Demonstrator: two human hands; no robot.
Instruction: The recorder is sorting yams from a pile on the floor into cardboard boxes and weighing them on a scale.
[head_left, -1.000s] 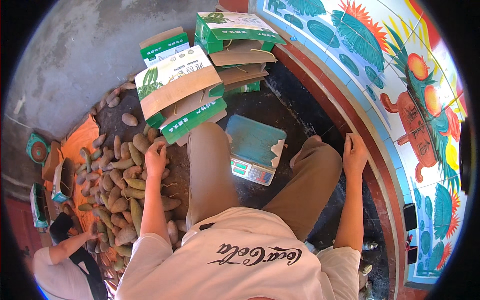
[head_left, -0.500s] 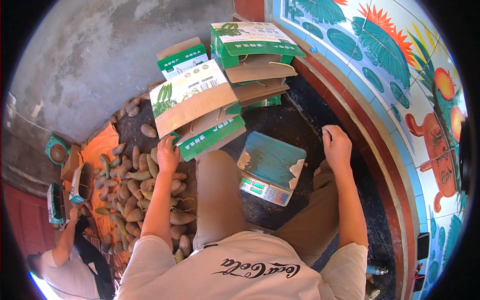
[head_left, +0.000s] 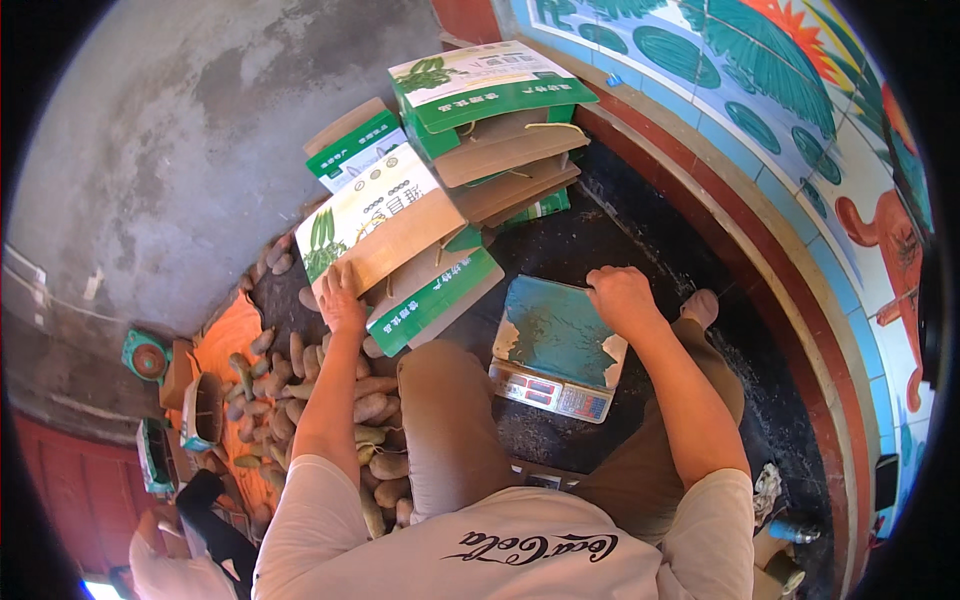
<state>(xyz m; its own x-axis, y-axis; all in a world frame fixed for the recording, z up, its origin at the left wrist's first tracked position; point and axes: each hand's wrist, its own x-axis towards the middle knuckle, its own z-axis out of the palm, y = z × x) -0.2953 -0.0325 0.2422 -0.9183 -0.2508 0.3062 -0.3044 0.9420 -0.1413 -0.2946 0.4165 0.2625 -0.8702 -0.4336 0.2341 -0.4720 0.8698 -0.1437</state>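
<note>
Dark ground (head_left: 620, 240) between carton stack (head_left: 400, 230) and scale (head_left: 555, 345), narrow.

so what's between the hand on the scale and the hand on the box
In the head view, between the right hand on the blue scale and the left hand on the cardboard box lie another box's green flap and dark ground.

A single head-worn fisheye view looks steeply down over the person's own chest and knees to the floor (head_left: 180, 130). The scale (head_left: 556, 345) and cartons (head_left: 420, 240) lie close below; straight edges bend toward the rim.
</note>
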